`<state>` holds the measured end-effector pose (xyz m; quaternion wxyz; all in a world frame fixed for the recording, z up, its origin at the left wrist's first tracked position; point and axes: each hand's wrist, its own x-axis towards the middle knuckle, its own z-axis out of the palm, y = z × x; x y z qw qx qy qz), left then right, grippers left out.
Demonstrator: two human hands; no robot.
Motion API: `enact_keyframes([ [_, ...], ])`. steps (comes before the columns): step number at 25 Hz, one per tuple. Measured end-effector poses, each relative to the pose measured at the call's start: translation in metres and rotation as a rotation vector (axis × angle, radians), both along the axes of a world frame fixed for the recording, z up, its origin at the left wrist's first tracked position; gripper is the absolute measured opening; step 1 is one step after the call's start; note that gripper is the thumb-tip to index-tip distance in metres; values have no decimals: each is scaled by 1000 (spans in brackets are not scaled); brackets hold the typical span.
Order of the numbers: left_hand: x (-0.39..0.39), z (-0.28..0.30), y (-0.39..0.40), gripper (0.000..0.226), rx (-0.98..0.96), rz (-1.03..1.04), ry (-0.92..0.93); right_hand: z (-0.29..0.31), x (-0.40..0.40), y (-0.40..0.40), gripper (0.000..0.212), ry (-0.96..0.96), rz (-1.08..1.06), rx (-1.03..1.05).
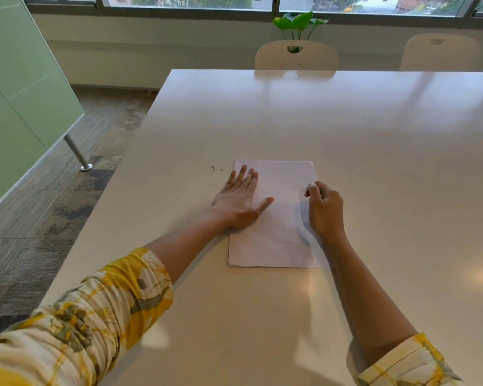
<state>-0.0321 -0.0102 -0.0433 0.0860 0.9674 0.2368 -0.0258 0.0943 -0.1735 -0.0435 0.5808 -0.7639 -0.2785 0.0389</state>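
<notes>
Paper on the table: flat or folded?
Flat: paper lies spread on the table, left hand pressing it; no fold visible.

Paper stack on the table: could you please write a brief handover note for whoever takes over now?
Left hand: flat, fingers straight, pressing the paper stack at its left edge.
Right hand: fingers curled, seemingly pinching the right edge.
The stack lies flat on the white table; small dark bits lie to its left.
Done: stack held steady. Left: probably lifting or turning the top sheet.
</notes>
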Motion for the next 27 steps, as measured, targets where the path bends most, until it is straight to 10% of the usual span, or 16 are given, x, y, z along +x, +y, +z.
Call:
enact_keyframes([
  [5,-23,26,43,90,111,65,128,0,0,-1,30,18,0,14],
  [11,-24,65,78,42,184,212,-351,-1,2,0,30,12,-5,0],
  [19,1,29,-17,64,-258,-150,-155,3,0,-1,29,38,-5,0],
  [27,-5,11,-19,87,-104,-53,53,2,1,-1,30,23,-2,-3],
])
